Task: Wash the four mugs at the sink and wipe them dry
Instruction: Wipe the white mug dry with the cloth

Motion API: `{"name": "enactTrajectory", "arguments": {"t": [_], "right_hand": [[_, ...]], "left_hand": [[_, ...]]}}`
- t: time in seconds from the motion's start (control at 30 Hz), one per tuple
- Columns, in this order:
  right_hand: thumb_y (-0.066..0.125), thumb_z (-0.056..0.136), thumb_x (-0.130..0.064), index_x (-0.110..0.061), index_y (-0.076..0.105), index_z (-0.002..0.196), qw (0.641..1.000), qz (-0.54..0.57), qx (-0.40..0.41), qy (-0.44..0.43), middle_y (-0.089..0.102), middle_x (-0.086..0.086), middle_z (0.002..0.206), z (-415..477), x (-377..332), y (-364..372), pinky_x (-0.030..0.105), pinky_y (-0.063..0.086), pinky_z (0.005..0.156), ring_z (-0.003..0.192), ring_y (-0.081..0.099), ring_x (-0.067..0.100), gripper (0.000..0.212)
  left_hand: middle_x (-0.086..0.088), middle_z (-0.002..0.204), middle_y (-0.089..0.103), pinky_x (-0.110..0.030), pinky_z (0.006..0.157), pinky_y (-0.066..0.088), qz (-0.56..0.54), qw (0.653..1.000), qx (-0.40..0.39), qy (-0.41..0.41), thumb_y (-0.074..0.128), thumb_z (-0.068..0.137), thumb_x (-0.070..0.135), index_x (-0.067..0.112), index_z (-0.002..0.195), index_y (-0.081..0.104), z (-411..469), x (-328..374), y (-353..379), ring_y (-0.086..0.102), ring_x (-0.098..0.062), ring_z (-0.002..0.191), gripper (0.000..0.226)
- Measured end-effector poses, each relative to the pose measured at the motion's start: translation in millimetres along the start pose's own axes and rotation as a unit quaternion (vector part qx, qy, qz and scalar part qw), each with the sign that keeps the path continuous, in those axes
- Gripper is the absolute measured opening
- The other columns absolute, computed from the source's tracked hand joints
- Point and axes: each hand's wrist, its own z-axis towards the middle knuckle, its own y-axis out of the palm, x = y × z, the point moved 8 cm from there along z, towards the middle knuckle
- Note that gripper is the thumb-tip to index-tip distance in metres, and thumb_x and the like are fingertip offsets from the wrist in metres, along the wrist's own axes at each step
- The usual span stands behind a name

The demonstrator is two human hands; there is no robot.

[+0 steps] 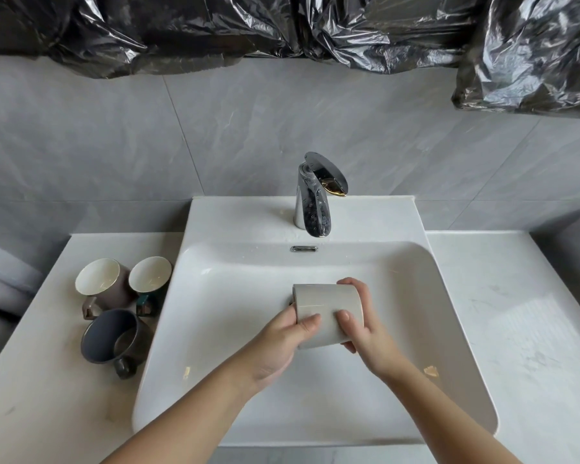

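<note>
The pale grey mug (327,313) lies on its side in mid-air over the basin, a little right of the frame's centre, held between both hands. Its handle is hidden, and it is hard to tell which end is the mouth. The left hand (282,339) comes up from the lower left and grips the mug's left end, with its thumb pressed flat on the near side and its other fingers curled out of sight round the edge. The right hand (362,326) comes up from the lower right and grips the right end, with its thumb on the near side and its fingertips (350,282) wrapped over the far side.

Under them is the white sink (215,296), which fills the middle of the frame. At its top centre are a slotted overflow (303,249) and, above that, a chrome tap (312,195) speckled with droplets.

Left of the sink, three more mugs stand upright in a tight cluster on the white counter (516,329). They are a brown mug (103,283) with a cream inside, a dark green mug (149,276) just to its right, and a dark blue mug (114,336) below them.

A grey tiled wall (114,145) rises behind, and crumpled black plastic sheeting (215,28) hangs across the top of the frame.
</note>
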Motion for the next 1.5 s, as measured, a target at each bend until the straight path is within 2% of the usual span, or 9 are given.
{"name": "enactTrajectory", "arguments": {"t": [0.13, 0.3, 0.53, 0.67, 0.83, 1.1, 1.27, 1.4, 1.5], "right_hand": [[0.052, 0.082, -0.064, -0.042, 0.039, 0.131, 0.993, 0.065, -0.053, 0.085, 0.067, 0.002, 0.1, -3.2, 5.9, 4.5, 0.029, 0.048, 0.051, 0.073, 0.064, 0.019, 0.055], [0.049, 0.088, -0.069, -0.021, 0.059, 0.111, 0.947, 0.152, -0.027, 0.282, 0.058, 0.008, 0.073, -8.1, 24.0, 8.1, 0.022, 0.032, 0.041, 0.049, 0.05, 0.02, 0.054], [0.055, 0.082, -0.053, -0.029, 0.038, 0.125, 0.983, -0.134, 0.01, -0.122, 0.057, -0.025, 0.104, -5.8, -19.1, -1.5, 0.016, 0.046, 0.071, 0.081, 0.057, 0.002, 0.052], [0.044, 0.084, -0.071, -0.045, 0.041, 0.129, 0.997, 0.014, -0.048, 0.059, 0.067, -0.012, 0.102, -1.6, 3.1, 4.3, 0.03, 0.049, 0.057, 0.076, 0.064, 0.013, 0.053], [0.042, 0.087, -0.071, -0.017, 0.07, 0.096, 0.929, 0.202, -0.077, 0.302, 0.063, 0.012, 0.076, -9.4, 20.3, 15.4, 0.022, 0.033, 0.04, 0.053, 0.053, 0.023, 0.061], [0.05, 0.072, -0.062, -0.025, 0.048, 0.114, 0.998, 0.051, 0.042, 0.004, 0.055, -0.006, 0.076, -1.4, -3.5, -8.3, 0.018, 0.04, 0.048, 0.058, 0.051, 0.009, 0.056], [0.055, 0.08, -0.063, -0.031, 0.044, 0.122, 0.997, -0.031, 0.036, -0.065, 0.061, -0.01, 0.089, -4.3, -1.3, -12.1, 0.024, 0.047, 0.064, 0.075, 0.057, 0.009, 0.054], [0.052, 0.087, -0.061, -0.044, 0.042, 0.121, 0.998, -0.047, -0.01, 0.027, 0.066, -0.01, 0.09, -0.6, 0.3, -9.0, 0.026, 0.048, 0.053, 0.069, 0.063, 0.01, 0.039], [0.041, 0.096, -0.063, -0.034, 0.049, 0.119, 0.986, 0.024, -0.051, 0.155, 0.063, 0.006, 0.077, 0.4, 13.5, -5.0, 0.026, 0.041, 0.047, 0.059, 0.061, 0.023, 0.037]], "left_hand": [[-0.004, 0.119, 0.064, -0.025, 0.101, 0.039, 0.145, 0.989, 0.035, 0.018, 0.046, 0.092, 0.026, 0.025, 0.132, 0.046, 0.1, 3.8, -13.5, 0.057, -0.011, 0.115, 0.039], [0.044, 0.139, 0.001, -0.02, 0.116, -0.014, 0.396, 0.914, -0.026, 0.088, 0.045, 0.1, 0.02, 0.055, 0.126, 0.011, 2.3, 7.9, -0.9, -0.015, 0.027, 0.13, 0.056], [-0.003, 0.129, 0.064, -0.036, 0.11, 0.038, 0.002, 0.999, 0.048, -0.007, 0.052, 0.089, 0.03, 0.016, 0.131, 0.054, -2.0, -7.3, -11.6, 0.056, -0.018, 0.124, 0.044], [-0.002, 0.126, 0.061, -0.036, 0.11, 0.037, 0.169, 0.984, 0.05, 0.036, 0.048, 0.092, 0.028, 0.023, 0.132, 0.048, -1.4, 1.5, -19.1, 0.053, -0.017, 0.123, 0.041], [0.008, 0.131, 0.049, -0.031, 0.104, 0.04, 0.374, 0.923, -0.029, 0.081, 0.046, 0.097, 0.027, 0.05, 0.132, 0.033, -2.5, 10.3, -5.4, 0.05, -0.005, 0.118, 0.044], [-0.021, 0.141, 0.049, -0.052, 0.115, 0.028, 0.03, 0.991, -0.13, -0.005, 0.039, 0.079, -0.012, 0.009, 0.144, 0.035, -2.3, 12.6, 9.8, 0.046, -0.035, 0.132, 0.068], [-0.011, 0.135, 0.058, -0.033, 0.103, 0.044, -0.04, 0.994, -0.092, -0.034, 0.053, 0.089, 0.014, 0.01, 0.139, 0.044, 5.9, 2.5, 5.9, 0.056, -0.023, 0.123, 0.051], [-0.004, 0.123, 0.063, -0.017, 0.086, 0.047, 0.121, 0.991, 0.048, -0.012, 0.05, 0.092, 0.023, 0.019, 0.127, 0.051, 11.5, -7.7, -15.4, 0.061, -0.007, 0.108, 0.035], [-0.001, 0.126, 0.059, -0.027, 0.102, 0.042, 0.257, 0.966, 0.011, 0.015, 0.049, 0.089, 0.029, 0.026, 0.131, 0.047, 13.3, -8.2, -16.9, 0.056, -0.01, 0.118, 0.042]]}}
